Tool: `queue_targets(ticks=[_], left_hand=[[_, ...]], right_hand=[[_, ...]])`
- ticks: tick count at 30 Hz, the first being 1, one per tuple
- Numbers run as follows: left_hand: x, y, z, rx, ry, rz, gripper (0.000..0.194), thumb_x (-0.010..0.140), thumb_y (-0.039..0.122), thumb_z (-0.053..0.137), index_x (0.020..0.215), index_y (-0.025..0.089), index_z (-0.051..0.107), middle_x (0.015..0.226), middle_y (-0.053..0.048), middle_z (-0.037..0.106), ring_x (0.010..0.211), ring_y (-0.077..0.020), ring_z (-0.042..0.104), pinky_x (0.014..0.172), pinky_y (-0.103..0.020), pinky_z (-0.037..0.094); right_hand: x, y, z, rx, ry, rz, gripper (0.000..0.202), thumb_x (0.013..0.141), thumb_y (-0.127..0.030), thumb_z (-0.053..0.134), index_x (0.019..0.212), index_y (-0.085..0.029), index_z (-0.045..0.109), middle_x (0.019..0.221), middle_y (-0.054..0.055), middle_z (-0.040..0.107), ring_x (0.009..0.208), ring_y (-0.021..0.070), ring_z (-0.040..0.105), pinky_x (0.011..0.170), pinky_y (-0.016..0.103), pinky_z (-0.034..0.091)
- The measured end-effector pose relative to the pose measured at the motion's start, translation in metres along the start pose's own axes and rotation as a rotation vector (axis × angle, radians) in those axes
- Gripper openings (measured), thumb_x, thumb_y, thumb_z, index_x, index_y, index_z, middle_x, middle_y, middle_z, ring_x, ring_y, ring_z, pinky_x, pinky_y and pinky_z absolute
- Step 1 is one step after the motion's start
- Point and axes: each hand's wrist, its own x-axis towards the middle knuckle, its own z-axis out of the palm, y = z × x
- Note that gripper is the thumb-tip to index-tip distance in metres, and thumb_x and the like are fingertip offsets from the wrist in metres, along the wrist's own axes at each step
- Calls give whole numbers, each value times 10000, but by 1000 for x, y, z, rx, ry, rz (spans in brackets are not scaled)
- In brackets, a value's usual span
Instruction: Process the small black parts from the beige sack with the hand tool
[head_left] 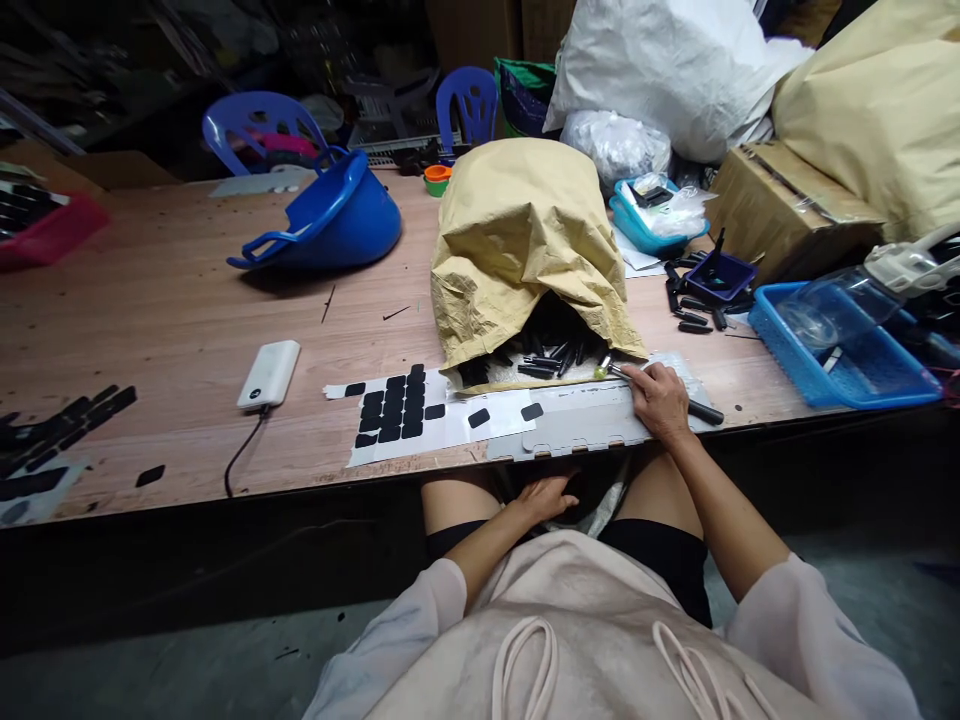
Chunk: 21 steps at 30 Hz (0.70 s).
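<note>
Right-hand grip [661, 402] is clamped on a black-handled tool [706, 413] near the tan sack [525, 220].

- workshop or small assembly space
- long wood-look worktable [180, 285] with loose black parts [694, 327]
- bulk sacks [525, 220], cardboard box [787, 210]
- plastic sorting baskets [847, 345]

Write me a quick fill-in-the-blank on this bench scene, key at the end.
The left hand is off the table, while the ____ hand holds the black-handled tool.
The sack has its open mouth facing ____ the person.
The tipped basin is coloured ____.
The cable plugs into a power bank coloured ____.

Missing words: right; toward; blue; white.
</note>
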Motion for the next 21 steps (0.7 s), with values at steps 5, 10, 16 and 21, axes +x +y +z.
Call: queue_targets(ticks=[5,10,16,21], left_hand=[[-15,14,-44,41,-223,372,393,841,341,820,1231,309,785,1159,-58,787,1052,-273,752,859,-326,570],[3,21,-139,-179,335,417,257,981,369,688,1186,253,791,1105,-65,777,966,-217,706,898,-329,546],[60,-2,-204,157,728,126,211,947,242,718,1148,258,782,1110,-106,712,1162,-317,574,1032,-452,488],[64,-5,-205,216,668,107,119,914,227,760,1024,264,787,1032,-90,676,1139,-314,540,989,-430,470]], right_hand=[[0,-1,2,9,9,10,348,997,-259,536,1230,-305,790,924,75,586,877,226,438,762,344,311],[0,-1,3,6,9,22,347,990,-251,545,1230,-309,789,928,76,585,887,227,444,766,346,319],[0,-1,4,-7,16,14,350,992,-242,544,1234,-313,787,920,72,589,892,229,457,775,349,331],[0,-1,3,-8,5,10,347,1001,-254,545,1246,-310,785,930,71,590,890,226,463,769,343,326]])
